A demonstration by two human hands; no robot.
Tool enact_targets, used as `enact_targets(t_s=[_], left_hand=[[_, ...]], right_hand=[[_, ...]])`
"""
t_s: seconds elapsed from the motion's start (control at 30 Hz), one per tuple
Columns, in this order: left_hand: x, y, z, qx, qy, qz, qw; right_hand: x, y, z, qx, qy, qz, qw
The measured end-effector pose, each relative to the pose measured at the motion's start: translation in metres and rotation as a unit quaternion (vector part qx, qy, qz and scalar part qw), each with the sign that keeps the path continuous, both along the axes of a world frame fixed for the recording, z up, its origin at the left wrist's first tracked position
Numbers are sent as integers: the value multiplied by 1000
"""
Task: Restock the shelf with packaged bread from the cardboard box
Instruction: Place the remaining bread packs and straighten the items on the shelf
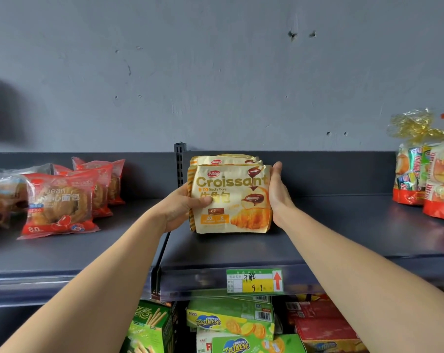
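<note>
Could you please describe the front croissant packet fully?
The front croissant packet is a cream, glossy pouch printed "Croissant" with a croissant and chocolate. It stands upright on the dark shelf, similar packets behind it. The left hand grips its left edge, thumb on the front; the right hand presses its right edge.

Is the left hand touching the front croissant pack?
Touching: in the head view the left hand has its thumb lying on the front croissant pack.

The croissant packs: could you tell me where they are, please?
Head view, centre: the croissant packs stand on the shelf just right of the slotted upright, between the left hand and right hand, above the price tag.
</note>
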State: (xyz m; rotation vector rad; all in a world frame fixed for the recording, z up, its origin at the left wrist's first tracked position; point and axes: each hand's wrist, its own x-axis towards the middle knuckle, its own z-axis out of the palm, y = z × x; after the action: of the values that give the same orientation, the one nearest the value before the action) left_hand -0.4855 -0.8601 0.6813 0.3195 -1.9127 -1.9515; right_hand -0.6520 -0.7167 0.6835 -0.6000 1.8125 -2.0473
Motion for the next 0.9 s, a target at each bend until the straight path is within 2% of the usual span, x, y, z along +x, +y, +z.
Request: enact_targets(t_s=[0.2, 0.33, 0.53, 0.6, 0.73, 0.9], left_hand=[[8, 7, 2, -3, -25, -1, 1000], [12, 7, 5, -19, -11, 16, 1000], [7, 15, 24, -88, 49, 139, 985], [1, 19, 31, -141, 74, 207, 965], [-13, 21, 44, -271, 87, 328, 901], [-30, 36, 61, -459, 29, 350, 816]], right_hand=[[3, 4, -1, 29, 23, -5, 999], [5, 8, 2, 40, 37, -25, 998], [1, 19, 4, 59, 87, -79, 991], [-3, 25, 3, 79, 105, -114, 985], [-10, 40, 4, 111, 152, -148, 971], [-15, 65, 2, 125, 177, -166, 962]])
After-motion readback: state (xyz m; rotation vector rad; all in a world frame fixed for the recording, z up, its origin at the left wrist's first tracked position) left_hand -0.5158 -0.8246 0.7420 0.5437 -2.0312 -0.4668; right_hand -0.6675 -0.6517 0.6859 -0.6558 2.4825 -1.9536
